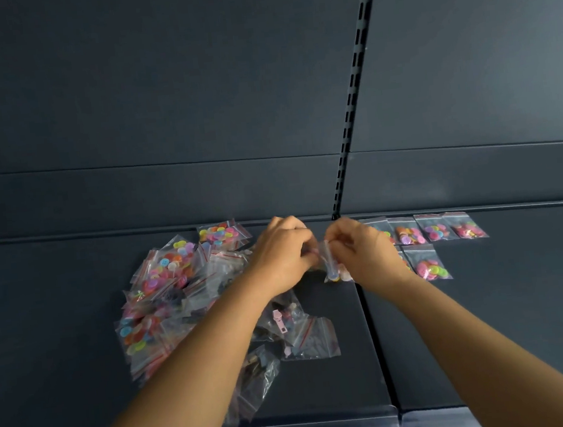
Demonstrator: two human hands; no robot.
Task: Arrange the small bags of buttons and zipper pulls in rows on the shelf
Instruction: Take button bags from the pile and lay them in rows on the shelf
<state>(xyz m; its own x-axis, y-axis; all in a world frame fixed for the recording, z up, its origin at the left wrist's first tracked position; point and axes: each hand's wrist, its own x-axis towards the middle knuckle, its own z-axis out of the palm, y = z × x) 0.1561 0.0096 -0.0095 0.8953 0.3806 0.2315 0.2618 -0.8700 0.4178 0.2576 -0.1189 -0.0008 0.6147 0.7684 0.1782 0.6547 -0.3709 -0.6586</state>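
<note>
A loose pile of small clear bags [174, 292] with coloured buttons and zipper pulls lies on the dark shelf [506, 312], left of centre. A row of button bags [436, 227] lies flat at the back right, with one more bag [429, 264] below it. My left hand [282, 253] and my right hand [359, 252] meet above the shelf seam. Both pinch one small bag of buttons [333, 267] held upright between them. My right hand hides part of the row behind it.
A slotted metal upright [351, 96] runs up the dark back panel above the seam. A bag with a pink zipper pull [280, 320] and more clear bags [255, 384] lie near my left forearm. The shelf's front edge [310, 420] is close to me.
</note>
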